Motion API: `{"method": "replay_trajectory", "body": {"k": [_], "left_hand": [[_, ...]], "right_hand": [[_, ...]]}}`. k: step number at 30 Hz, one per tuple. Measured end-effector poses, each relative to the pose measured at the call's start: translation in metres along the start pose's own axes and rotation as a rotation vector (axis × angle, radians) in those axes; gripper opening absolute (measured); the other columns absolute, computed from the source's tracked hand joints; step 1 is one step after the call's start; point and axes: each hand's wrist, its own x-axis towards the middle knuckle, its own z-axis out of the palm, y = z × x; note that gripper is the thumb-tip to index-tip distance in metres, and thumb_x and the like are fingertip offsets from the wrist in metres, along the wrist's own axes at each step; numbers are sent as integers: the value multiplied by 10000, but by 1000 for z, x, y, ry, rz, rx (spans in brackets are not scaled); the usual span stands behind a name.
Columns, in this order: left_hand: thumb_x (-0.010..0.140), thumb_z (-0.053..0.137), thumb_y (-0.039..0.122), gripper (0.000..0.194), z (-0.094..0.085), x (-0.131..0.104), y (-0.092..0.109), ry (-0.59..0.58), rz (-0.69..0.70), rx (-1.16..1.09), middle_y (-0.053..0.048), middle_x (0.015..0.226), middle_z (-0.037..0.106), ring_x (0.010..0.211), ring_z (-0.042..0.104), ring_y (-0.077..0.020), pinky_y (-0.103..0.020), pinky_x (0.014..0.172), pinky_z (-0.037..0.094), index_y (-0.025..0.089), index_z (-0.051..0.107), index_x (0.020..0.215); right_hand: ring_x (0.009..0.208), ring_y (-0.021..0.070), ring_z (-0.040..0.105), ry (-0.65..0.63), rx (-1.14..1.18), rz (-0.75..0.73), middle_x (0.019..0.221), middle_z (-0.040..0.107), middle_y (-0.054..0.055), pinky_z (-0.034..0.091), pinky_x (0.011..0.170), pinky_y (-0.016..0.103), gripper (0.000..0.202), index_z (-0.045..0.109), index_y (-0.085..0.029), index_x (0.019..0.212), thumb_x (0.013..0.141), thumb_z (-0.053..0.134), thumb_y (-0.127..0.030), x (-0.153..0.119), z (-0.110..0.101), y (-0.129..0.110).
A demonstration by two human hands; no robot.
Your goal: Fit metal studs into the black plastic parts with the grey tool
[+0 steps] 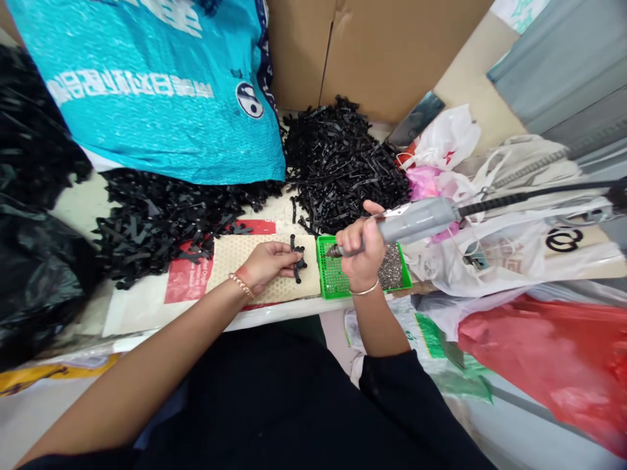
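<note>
My left hand (270, 266) pinches a small black plastic part (298, 264) over a beige honeycomb-patterned pad (245, 251). My right hand (361, 251) is wrapped round a grey electric screwdriver (416, 220), whose dark tip points left over the near-left part of a green basket (405, 282). Small metal screws (392, 267) lie in the basket's right side. The basket stands just right of the pad. A black cable runs from the tool's back end to the right.
Piles of black parts (343, 163) lie behind the pad and basket, with more (147, 222) at left. A blue bag (171, 111) rests on the left pile. Black bags (34, 281) stand far left; white plastic bags (490, 241) and a red bag (548, 352) are at right. Cardboard (386, 59) stands behind.
</note>
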Motion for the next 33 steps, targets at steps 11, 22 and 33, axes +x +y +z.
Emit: {"method": "replay_trajectory", "body": {"k": [11,22,33], "left_hand": [[531,971,306,388,0,1,-2,-19,25,-28,-31,674,689,584,644,-113,-238,585,600,105,666,660],[538,965,316,384,0,2,-3,-24,25,-29,-18,661,677,592,637,-110,-234,580,595,108,670,671],[530,961,332,394,0,2,-3,-26,25,-17,-17,647,676,579,633,-109,-242,592,599,107,675,679]], "right_hand": [[400,65,303,-4,-65,154,504,288,-135,324,452,241,368,507,-279,998,836,635,-584,15,38,31],[398,66,310,8,-58,160,494,304,-138,343,459,239,365,500,-277,990,817,660,-555,15,37,34],[390,64,313,-6,-41,157,485,320,-145,343,452,238,353,502,-275,985,811,671,-532,12,36,37]]}}
